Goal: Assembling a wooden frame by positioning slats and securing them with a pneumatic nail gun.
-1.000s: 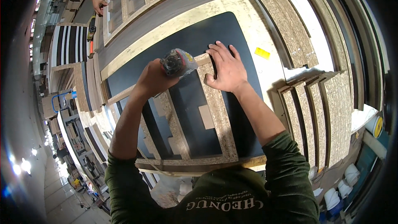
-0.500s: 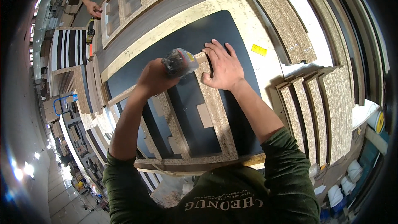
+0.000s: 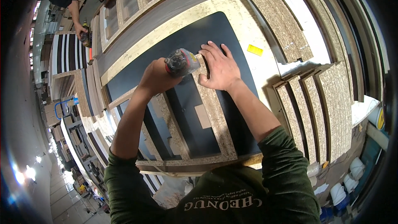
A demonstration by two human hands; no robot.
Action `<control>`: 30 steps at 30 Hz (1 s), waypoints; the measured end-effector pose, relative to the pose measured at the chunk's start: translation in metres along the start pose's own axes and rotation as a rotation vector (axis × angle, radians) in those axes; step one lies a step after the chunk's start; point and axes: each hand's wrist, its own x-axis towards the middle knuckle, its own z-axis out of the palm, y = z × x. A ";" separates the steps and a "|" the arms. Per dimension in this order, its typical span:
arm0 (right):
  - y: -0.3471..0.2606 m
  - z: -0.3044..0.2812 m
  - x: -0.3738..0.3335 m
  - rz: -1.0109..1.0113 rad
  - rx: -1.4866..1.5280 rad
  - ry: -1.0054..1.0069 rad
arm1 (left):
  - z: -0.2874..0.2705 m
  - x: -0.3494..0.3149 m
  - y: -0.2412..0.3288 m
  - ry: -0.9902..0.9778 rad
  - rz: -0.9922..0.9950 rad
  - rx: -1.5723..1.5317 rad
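Note:
My left hand (image 3: 156, 78) is wrapped round a grey-and-black handheld power tool (image 3: 180, 63) with a yellow label. The tool's nose points at the far end of a particleboard strip (image 3: 213, 116), and its exact contact is hidden. My right hand (image 3: 222, 67) lies with fingers spread across that same end, thumb apart, pressing the strip's corner. The strip belongs to a slatted particleboard frame (image 3: 168, 116) with small wood blocks (image 3: 202, 116) along its slats. Beneath the frame lies a dark panel (image 3: 236, 108) with rounded corners.
Beyond the panel, a second frame (image 3: 137, 14) rests on a grey wood-grain board. A co-worker's hand (image 3: 78, 29) grips a black-and-yellow tool (image 3: 85, 39) at the far left. A yellow tag (image 3: 255, 49) lies right of the panel, near stacked particleboard strips (image 3: 304, 116).
My hands and the power tool stay at nearly the same spot on the frame. The co-worker has taken hold of the black-and-yellow tool at the far left, with the other hand above the second frame.

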 end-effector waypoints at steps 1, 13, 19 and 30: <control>-0.001 0.000 0.000 -0.004 0.005 0.006 | 0.000 0.000 -0.001 0.007 -0.009 0.011; 0.000 0.000 -0.002 -0.056 -0.058 0.040 | -0.065 -0.114 -0.040 0.070 -0.196 -0.054; -0.047 0.019 0.014 0.241 -0.150 -0.097 | -0.071 -0.154 -0.088 0.167 -0.321 -0.011; -0.062 0.037 0.012 0.263 -0.214 0.059 | -0.055 -0.118 -0.104 -0.031 -0.382 -0.040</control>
